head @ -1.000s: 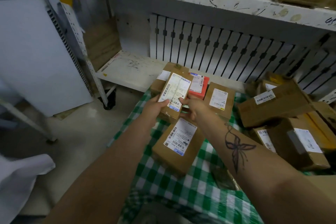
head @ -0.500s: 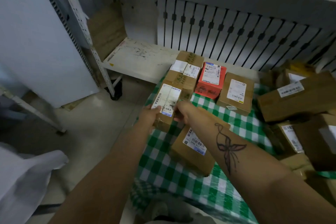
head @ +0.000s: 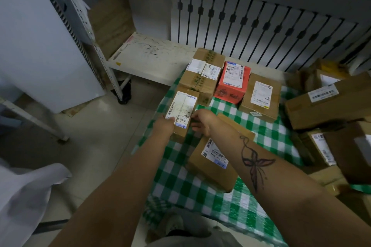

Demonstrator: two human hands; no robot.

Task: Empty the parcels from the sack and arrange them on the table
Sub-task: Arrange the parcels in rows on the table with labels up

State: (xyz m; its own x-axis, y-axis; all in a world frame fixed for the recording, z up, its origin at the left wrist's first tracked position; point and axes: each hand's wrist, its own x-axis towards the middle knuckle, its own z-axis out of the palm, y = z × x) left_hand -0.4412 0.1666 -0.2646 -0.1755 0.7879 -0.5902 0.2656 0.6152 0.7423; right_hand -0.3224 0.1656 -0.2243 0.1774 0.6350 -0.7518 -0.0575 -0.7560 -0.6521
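A small brown parcel (head: 183, 106) with a white label lies at the left edge of the green checked table (head: 200, 186). My left hand (head: 164, 125) grips its near left corner and my right hand (head: 201, 119) holds its near right side. Behind it stand a taped brown box (head: 202, 74), a red parcel (head: 233, 82) and another brown box (head: 261, 96) in a row. A flat brown parcel (head: 212, 158) lies under my right forearm. No sack is clearly in view.
A heap of larger brown boxes (head: 329, 104) fills the table's right side. A white low shelf (head: 152, 56) and a slatted white panel (head: 261, 24) stand behind. Tiled floor (head: 96, 132) lies to the left, with white fabric (head: 26, 192) at the lower left.
Both hands have brought the labelled parcel down from a raised tilt and set it flat at the table's left edge, in front of the taped box.
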